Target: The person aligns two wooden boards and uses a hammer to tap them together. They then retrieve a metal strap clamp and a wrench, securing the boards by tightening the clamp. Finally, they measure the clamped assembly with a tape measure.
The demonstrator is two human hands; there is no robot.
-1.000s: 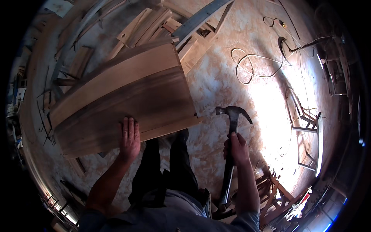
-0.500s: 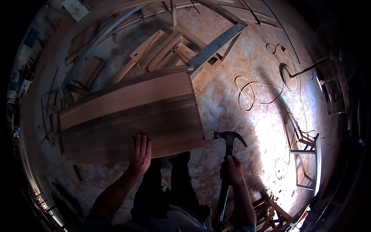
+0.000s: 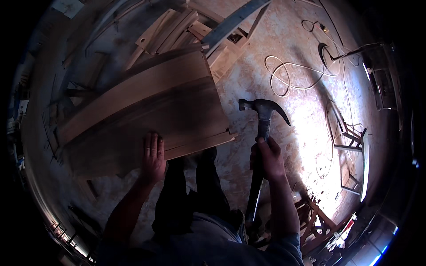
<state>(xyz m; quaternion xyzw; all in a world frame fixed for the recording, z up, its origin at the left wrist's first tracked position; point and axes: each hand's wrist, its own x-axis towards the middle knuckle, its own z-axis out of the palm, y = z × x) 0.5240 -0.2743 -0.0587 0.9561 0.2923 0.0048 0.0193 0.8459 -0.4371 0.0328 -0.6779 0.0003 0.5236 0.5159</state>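
A wide wooden panel [image 3: 177, 108], made of boards with a paler strip along its far side, lies in front of me. My left hand [image 3: 153, 154] rests flat on its near edge, the fingers stretched out over the wood. In my right hand [image 3: 268, 156] is a claw hammer [image 3: 263, 116], gripped by the handle. The hammer is held off the panel's right end, with its striking face turned toward the panel and its claw to the right. At the panel's near right corner a thin strip of wood sticks out slightly.
Beyond the panel lie several wood pieces [image 3: 171, 33] and a long grey beam [image 3: 235, 22]. A pale cable [image 3: 288, 86] loops across the floor at right. A metal frame [image 3: 364, 164] stands farther right, and wooden scraps [image 3: 317, 217] lie near my right elbow.
My right hand has raised the hammer, which now looks larger and higher. The view has tilted, so the panel and floor sit higher in the picture. My left hand stays on the panel.
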